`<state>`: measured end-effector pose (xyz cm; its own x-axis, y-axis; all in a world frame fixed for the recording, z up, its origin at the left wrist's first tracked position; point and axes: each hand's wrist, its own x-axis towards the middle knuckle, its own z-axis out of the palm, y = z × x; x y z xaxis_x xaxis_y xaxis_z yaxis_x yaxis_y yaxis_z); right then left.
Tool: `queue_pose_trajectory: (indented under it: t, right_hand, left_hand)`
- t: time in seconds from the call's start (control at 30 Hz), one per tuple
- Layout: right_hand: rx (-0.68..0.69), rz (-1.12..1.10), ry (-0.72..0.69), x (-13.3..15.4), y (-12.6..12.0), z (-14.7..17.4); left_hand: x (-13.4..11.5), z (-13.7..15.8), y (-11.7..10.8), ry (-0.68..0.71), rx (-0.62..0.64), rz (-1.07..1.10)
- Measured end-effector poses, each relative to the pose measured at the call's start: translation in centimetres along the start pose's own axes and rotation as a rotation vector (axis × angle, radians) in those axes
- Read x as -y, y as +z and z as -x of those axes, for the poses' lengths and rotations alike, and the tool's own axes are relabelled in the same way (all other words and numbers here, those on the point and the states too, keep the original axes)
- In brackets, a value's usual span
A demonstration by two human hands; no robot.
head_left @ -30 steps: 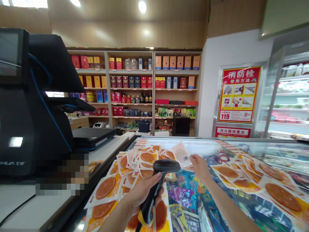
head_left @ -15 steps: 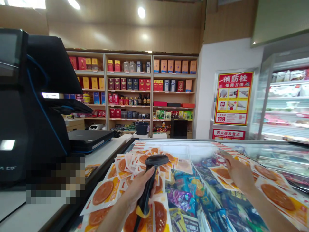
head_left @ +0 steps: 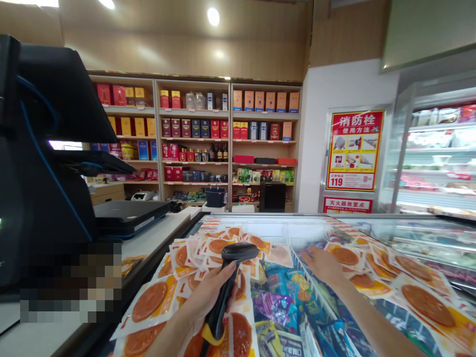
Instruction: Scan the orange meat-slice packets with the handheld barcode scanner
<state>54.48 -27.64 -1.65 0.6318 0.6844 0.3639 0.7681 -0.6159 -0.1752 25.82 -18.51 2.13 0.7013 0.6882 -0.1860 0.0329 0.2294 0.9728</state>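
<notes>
My left hand (head_left: 210, 295) is wrapped round the handle of a black and yellow barcode scanner (head_left: 222, 297), its head upright and its cord running down. Beneath it, overlapping flat packets of round orange-brown patties (head_left: 149, 301) cover the glass. My right hand (head_left: 320, 263) hovers over the middle of the glass lid, left of a second spread of patty packets (head_left: 344, 256). Its fingers reach leftward, slightly bent, and nothing shows in them. Colourful frozen-food bags (head_left: 277, 307) lie below the glass, between the two spreads.
A black checkout terminal (head_left: 48, 148) and a flat black scale (head_left: 134, 215) stand on the counter (head_left: 48, 332) at left. Beyond the freezer are shelves of boxes (head_left: 193, 128) and a red fire-hydrant sign (head_left: 355, 151). A lit chiller (head_left: 439, 158) is at right.
My right hand has moved left, away from the right-hand packets, which now show more fully. My left hand still grips the scanner. The view has shifted slightly right.
</notes>
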Motion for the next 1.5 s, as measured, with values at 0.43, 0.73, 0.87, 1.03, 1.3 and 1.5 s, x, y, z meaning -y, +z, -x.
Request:
queue_pose_trajectory:
  t: [0.43,0.73,0.87,1.03,1.3,1.5]
  right_hand:
    - [0.028,-0.441,0.280,2.4,4.0,-2.6]
    - [-0.138,-0.996,0.291,0.2,2.5,-1.2]
    - [-0.202,-0.900,0.180,1.0,2.1,-1.0]
    - [-0.226,-0.845,0.133,1.5,1.8,-0.5]
    - [-0.187,-0.755,0.167,1.9,1.3,-0.1]
    - [-0.450,-0.377,0.197,-0.8,-1.4,-0.3]
  left_hand:
    - [-0.2,0.3,0.0,0.031,0.039,-0.003]
    - [-0.3,0.6,0.2,0.015,0.106,0.030]
    - [-0.2,0.6,0.3,0.013,0.123,0.038]
    - [-0.1,0.6,0.2,0.011,0.160,0.047]
    - [-0.3,0.9,0.4,-0.006,0.165,0.061]
    - [-0.3,0.8,0.4,0.040,0.132,0.040]
